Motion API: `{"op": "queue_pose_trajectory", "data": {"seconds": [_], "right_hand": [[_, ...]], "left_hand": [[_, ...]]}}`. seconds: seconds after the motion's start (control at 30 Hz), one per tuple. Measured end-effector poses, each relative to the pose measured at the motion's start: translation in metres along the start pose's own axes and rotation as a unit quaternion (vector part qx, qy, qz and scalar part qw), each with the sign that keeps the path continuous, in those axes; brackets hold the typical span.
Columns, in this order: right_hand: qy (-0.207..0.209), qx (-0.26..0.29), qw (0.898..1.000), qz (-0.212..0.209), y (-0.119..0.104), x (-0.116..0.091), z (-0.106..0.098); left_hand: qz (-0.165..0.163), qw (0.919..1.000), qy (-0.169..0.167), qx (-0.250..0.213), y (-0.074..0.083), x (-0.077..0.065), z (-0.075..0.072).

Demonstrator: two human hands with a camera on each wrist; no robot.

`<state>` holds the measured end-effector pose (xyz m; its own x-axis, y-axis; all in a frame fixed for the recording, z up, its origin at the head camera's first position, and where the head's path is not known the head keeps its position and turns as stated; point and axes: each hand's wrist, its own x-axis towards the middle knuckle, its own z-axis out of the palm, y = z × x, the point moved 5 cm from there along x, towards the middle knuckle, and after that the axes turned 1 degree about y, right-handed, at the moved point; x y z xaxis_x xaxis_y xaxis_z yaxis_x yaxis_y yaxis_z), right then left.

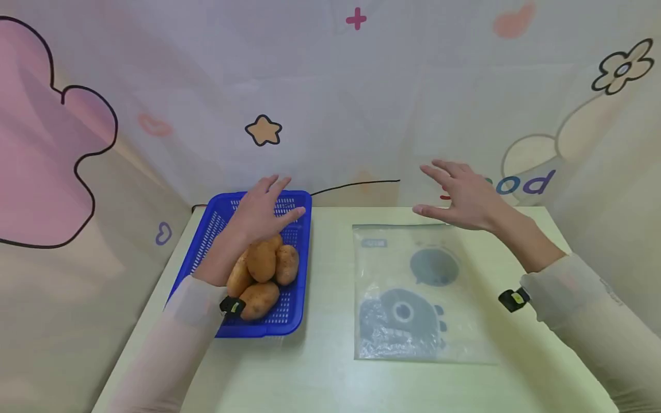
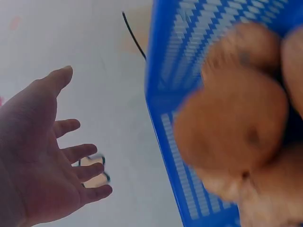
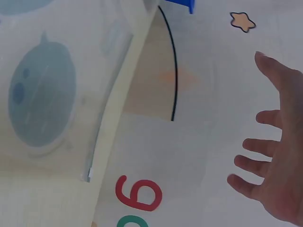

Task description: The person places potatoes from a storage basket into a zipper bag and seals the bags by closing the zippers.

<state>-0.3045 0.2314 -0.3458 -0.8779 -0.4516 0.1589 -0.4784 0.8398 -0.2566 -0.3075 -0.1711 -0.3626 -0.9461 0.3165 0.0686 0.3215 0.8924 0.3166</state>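
1. Smooth, pale table (image 1: 330,378) against a whitish, cartoon-printed backdrop (image 1: 330,74).
2. Table's left: blue perforated plastic basket (image 1: 281,330) of brown oval potatoes (image 1: 261,261); right: flat translucent printed plastic bag (image 1: 403,287).
3. Left hand (image 1: 258,213) over basket, right hand (image 1: 470,198) near bag's far edge: fingers spread, both holding nothing.

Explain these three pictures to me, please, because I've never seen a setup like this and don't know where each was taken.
There's no machine, just a person's bare hands. The wide picture comes from a head-worn camera looking forward and down. The two closer ones come from cameras worn on the wrists, each showing that side's hand.

On the pale table stands a blue plastic basket of potatoes. To its right, a printed zip bag lies flat. Both hands are raised, fingers spread: in the head view, the left hand appears over the basket, the right hand near the bag's far edge. Neither holds anything.
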Motion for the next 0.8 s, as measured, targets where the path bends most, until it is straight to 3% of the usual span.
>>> {"op": "queue_pose_trajectory", "data": {"seconds": [0.27, 0.57, 0.8], "right_hand": [[-0.036, 0.022, 0.999, 0.002, -0.002, 0.019, 0.033], [-0.032, 0.076, 0.996, 0.026, 0.009, 0.027, 0.089], [-0.065, 0.074, 0.994, 0.054, 0.021, 0.027, 0.122]], "left_hand": [[-0.049, 0.9987, 0.015, -0.005, -0.059, -0.033, -0.019], [-0.096, 0.9936, -0.018, -0.057, -0.119, -0.084, -0.011], [-0.127, 0.9863, -0.009, -0.105, -0.151, -0.098, -0.009]]}}
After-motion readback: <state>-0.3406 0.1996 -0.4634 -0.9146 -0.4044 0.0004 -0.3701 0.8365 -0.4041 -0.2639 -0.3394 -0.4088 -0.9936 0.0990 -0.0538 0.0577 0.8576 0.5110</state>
